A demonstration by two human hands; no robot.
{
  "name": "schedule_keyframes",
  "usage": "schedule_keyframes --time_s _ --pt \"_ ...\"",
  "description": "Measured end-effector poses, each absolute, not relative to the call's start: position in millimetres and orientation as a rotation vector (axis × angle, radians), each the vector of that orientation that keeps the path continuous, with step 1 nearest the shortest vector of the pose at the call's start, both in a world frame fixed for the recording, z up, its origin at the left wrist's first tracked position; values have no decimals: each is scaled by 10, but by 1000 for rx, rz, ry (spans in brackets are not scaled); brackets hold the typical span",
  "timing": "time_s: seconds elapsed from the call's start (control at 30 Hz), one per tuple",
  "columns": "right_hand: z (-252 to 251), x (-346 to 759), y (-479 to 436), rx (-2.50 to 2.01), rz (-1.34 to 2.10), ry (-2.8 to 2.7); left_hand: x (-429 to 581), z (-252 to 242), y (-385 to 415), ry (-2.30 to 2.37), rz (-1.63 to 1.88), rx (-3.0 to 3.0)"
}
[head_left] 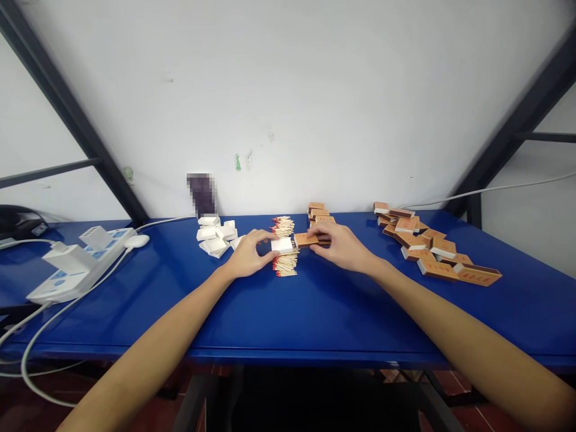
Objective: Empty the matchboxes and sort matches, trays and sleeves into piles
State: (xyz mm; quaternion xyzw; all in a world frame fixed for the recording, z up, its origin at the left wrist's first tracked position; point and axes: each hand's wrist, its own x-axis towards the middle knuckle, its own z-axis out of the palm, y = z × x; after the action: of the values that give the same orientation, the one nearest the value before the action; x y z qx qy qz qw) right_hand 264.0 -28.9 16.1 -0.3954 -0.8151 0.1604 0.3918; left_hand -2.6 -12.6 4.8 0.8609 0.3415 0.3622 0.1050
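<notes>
My left hand [247, 254] pinches a white matchbox tray [282, 245] by its left end, above a spread of red-tipped matchsticks [285, 264]. From the right, my right hand [338, 245] grips an orange matchbox sleeve [305, 240] between thumb and fingers. The tray's right end meets or nearly meets the sleeve's left opening; whether it is inside, I cannot tell. More matchsticks [282, 225] lie just behind the tray. Several white trays [216, 234] are heaped behind my left hand. Behind my right hand stands a row of orange matchboxes [317, 212].
On the right lies a loose pile of orange matchboxes [432, 246]. A white power strip [85, 267] with plugs and cables takes up the left of the blue table [288, 324]. A pixelated dark object [202, 193] leans against the wall, and a black item [20, 222] sits far left.
</notes>
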Motion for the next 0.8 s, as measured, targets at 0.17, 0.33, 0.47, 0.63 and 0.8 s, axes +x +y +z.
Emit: schedule_keyframes --time_s 0.17,0.33,0.47,0.63,0.8 --pt "190 2642 -295 -1041 312 -2008 -15 44 -124 987 1112 2528" --pt "175 2625 -289 -1062 307 -1923 3 41 -115 1004 1139 2450" --pt "186 2618 -305 -1086 361 -1856 11 35 -107 1055 1153 2335" --pt "214 2608 -337 -1093 413 -1786 25 26 -106 1072 1159 2234" --pt "228 2619 -331 -1079 365 -1732 20 67 -65 1088 1297 2110"
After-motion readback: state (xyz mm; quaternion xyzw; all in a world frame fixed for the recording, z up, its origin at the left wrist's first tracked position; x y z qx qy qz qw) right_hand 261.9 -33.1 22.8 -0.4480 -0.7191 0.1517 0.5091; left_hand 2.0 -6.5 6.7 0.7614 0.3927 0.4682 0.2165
